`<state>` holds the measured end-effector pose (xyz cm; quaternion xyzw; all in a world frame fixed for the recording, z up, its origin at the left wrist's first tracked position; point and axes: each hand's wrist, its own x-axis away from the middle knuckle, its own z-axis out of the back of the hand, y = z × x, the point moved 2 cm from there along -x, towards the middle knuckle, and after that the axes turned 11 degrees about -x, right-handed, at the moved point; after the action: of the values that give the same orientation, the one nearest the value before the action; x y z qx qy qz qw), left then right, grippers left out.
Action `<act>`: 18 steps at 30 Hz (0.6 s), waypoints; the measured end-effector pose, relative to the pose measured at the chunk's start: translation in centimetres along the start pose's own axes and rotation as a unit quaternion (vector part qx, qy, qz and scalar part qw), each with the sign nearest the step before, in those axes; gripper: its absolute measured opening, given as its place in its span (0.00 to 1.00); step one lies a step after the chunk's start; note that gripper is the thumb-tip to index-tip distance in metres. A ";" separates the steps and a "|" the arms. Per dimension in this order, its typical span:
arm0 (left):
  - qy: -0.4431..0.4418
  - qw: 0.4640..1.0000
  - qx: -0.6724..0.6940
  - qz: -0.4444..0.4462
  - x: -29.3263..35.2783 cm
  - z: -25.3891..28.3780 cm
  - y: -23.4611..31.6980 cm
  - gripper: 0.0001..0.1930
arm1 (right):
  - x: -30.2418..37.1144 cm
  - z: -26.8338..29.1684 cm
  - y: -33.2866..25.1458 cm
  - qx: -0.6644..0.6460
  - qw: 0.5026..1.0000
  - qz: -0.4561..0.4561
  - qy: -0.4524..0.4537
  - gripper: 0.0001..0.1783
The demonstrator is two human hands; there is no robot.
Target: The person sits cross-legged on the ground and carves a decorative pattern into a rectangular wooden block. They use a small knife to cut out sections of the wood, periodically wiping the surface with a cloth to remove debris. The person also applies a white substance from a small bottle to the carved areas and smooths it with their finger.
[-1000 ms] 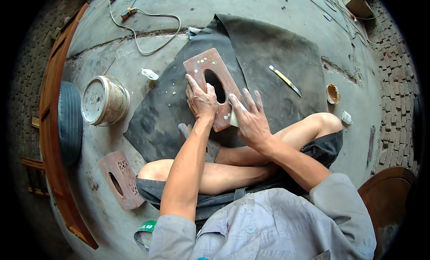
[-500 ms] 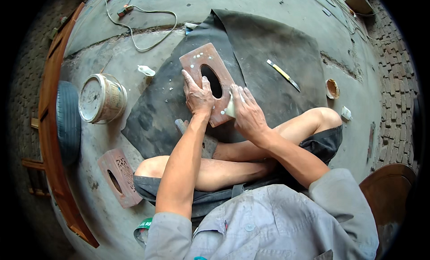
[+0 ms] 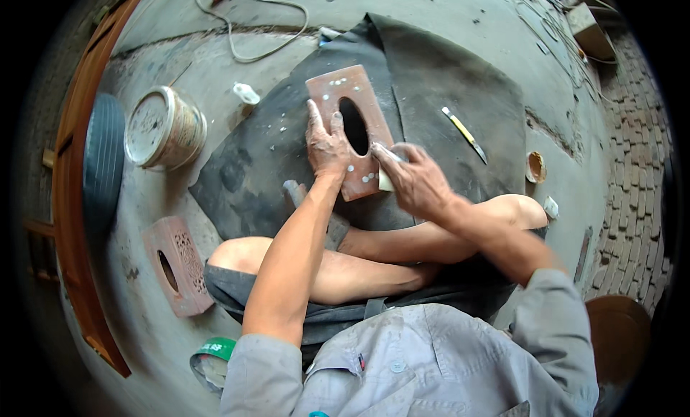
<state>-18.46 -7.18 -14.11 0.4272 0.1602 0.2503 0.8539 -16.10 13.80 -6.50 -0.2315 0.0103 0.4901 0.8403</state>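
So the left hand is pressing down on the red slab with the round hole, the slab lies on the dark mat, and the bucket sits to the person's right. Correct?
Not quite: the bucket sits to the person's left, on the concrete beside the mat, as the head view shows. The rest holds: the left hand presses on the red slab, which lies on the mat.

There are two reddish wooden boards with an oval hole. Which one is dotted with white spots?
The board on the dark mat, under the person's left hand. White dots speckle its flat face; the other board, on the bare floor by the left knee, shows carved fretwork and no dots.
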 end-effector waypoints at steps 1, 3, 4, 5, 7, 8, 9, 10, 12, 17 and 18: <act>0.026 0.999 0.001 -0.019 0.0 -0.1 -0.7 0.39 | -1.4 1.1 0.6 0.001 0.996 0.025 -0.090 0.40; 0.008 1.000 0.004 0.008 0.3 0.5 -0.7 0.38 | -4.1 2.1 2.8 0.010 0.971 0.054 -0.231 0.41; 0.024 1.000 0.004 -0.001 0.2 0.5 -0.8 0.37 | -5.5 2.0 4.8 0.061 0.965 0.109 -0.229 0.40; -0.003 1.000 0.007 0.025 0.3 0.4 -0.1 0.37 | -7.1 2.1 7.1 0.113 0.955 0.157 -0.226 0.41; 0.000 1.000 0.022 0.009 0.3 0.5 -0.5 0.38 | -12.9 2.5 8.6 0.164 0.941 0.163 -0.247 0.38; -0.004 1.000 0.022 0.007 0.1 0.3 0.2 0.38 | -15.4 3.1 9.2 0.175 0.928 0.210 -0.252 0.36; -0.008 1.000 0.018 0.010 0.2 0.4 0.5 0.38 | -16.8 3.2 9.4 0.179 0.913 0.259 -0.259 0.34; -0.013 1.000 0.013 0.013 0.3 0.5 0.8 0.38 | -16.7 3.5 9.6 0.167 0.917 0.255 -0.258 0.33; 0.001 1.000 0.026 0.010 0.2 0.7 0.2 0.38 | -15.8 3.3 9.0 0.132 0.922 0.252 -0.264 0.31; 0.023 0.999 0.035 0.009 0.1 -0.4 0.0 0.35 | -6.9 2.2 4.3 -0.107 0.960 0.120 -0.231 0.19; 0.023 0.998 0.059 0.014 0.0 -0.4 0.1 0.35 | -7.5 2.5 4.1 -0.065 0.968 0.138 -0.200 0.19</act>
<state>-18.69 -6.91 -14.29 0.4729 0.1883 0.2618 0.8200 -23.93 10.35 -3.95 -0.1789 -0.1584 0.6370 0.7329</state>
